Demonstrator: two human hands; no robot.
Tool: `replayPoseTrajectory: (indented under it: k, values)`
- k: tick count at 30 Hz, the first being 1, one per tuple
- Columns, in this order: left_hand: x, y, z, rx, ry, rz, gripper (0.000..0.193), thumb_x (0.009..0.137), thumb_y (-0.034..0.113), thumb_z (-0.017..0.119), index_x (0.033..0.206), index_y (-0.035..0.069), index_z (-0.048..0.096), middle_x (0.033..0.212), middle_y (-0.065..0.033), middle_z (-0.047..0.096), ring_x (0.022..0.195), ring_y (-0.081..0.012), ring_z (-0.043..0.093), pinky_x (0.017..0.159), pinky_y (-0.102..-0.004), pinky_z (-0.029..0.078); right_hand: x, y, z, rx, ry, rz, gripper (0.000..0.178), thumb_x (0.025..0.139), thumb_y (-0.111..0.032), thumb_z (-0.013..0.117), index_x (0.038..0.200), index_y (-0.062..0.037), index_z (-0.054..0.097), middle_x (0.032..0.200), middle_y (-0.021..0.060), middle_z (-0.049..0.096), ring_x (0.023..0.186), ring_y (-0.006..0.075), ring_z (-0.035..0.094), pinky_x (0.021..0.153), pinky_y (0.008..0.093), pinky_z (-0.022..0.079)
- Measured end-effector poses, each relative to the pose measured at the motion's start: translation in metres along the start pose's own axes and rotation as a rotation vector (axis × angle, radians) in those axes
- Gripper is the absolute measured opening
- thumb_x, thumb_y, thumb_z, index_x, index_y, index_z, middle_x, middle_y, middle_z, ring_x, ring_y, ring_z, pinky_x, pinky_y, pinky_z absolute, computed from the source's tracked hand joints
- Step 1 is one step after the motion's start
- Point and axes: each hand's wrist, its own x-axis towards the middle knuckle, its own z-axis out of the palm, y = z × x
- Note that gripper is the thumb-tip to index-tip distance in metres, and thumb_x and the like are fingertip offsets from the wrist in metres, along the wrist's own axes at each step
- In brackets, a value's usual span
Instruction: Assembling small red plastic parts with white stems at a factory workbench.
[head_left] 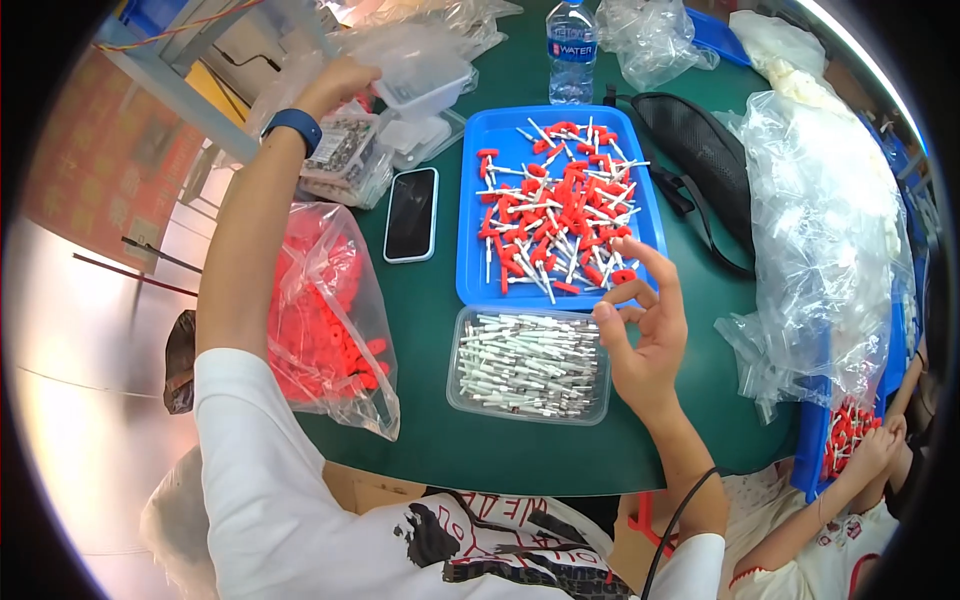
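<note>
My left hand [345, 84] reaches to the far left, beside a clear plastic container [425, 85] and above a box of small metal parts [343, 150]. Its fingertips are partly hidden, so whether it grips anything cannot be told. My right hand [648, 345] hovers at the near right corner of a blue tray [466, 200], fingers bent but apart, with nothing visible between them. The tray bears many red plastic pieces with white-and-silver pins [570, 205] stuck through them. In front of it sits a clear box [455, 385] full of pale pins [530, 365].
A clear bag of red pieces [320, 310] lies at left, near a phone [411, 215]. Behind the tray stands a water bottle [572, 55]. At right are a black pouch [700, 160], plastic bags [825, 240] and another person's hands [880, 445] over a blue tray [812, 450].
</note>
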Motion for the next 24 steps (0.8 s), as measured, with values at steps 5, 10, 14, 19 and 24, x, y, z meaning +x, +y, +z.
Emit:
replayPoseTrajectory:
  k: [5,10,14,19,24]
  values:
    - [0.007,-0.02,0.026,0.547,0.311,0.209,0.036,0.077,0.04,0.063,0.076,0.004,0.07,0.065,-0.0159,0.066,0.059,-0.0285,0.064,0.053,-0.0387,0.047,-0.002,0.005,0.0,-0.052,0.0,-0.078,0.055,0.077,0.006,0.065,0.129,-0.0021,0.049,0.13,0.0157,0.047,0.075,0.0114,0.063,0.051,0.0193,0.048]
    - [-0.011,-0.013,0.007,0.924,0.465,0.365,0.041,0.075,0.045,0.064,0.078,0.005,0.07,0.073,-0.0183,0.067,0.069,-0.0351,0.066,0.064,-0.0465,0.052,0.0,0.002,0.005,-0.052,-0.019,-0.127,0.056,0.074,0.009,0.066,0.127,0.001,0.05,0.129,0.0168,0.048,0.071,0.012,0.063,0.049,0.0189,0.047]
    - [-0.053,0.024,-0.005,0.873,0.503,0.482,0.036,0.077,0.041,0.061,0.077,0.006,0.07,0.073,-0.0153,0.067,0.07,-0.0336,0.066,0.063,-0.0446,0.051,-0.001,0.0,0.01,-0.123,-0.07,-0.118,0.053,0.077,0.006,0.062,0.128,0.0004,0.047,0.128,0.0156,0.049,0.071,0.008,0.058,0.057,0.0186,0.044]
    - [-0.169,0.077,0.011,0.24,0.364,0.817,0.026,0.084,0.028,0.051,0.078,0.005,0.061,0.064,-0.0158,0.06,0.064,-0.0329,0.062,0.056,-0.0439,0.044,0.001,0.007,0.004,-0.435,-0.021,-0.335,0.035,0.073,-0.002,0.071,0.107,-0.0047,0.064,0.099,0.0077,0.06,0.063,0.0099,0.051,0.052,0.0238,0.039]
    - [-0.314,0.083,0.043,-0.254,-0.049,0.863,0.015,0.078,-0.002,0.051,0.089,0.005,0.058,0.072,-0.0112,0.051,0.061,-0.0261,0.053,0.056,-0.0365,0.042,-0.007,0.009,0.0,-0.851,-0.197,-0.791,0.019,0.068,-0.017,0.076,0.085,-0.0118,0.069,0.072,-0.0026,0.058,0.059,0.0127,0.05,0.051,0.0262,0.038]
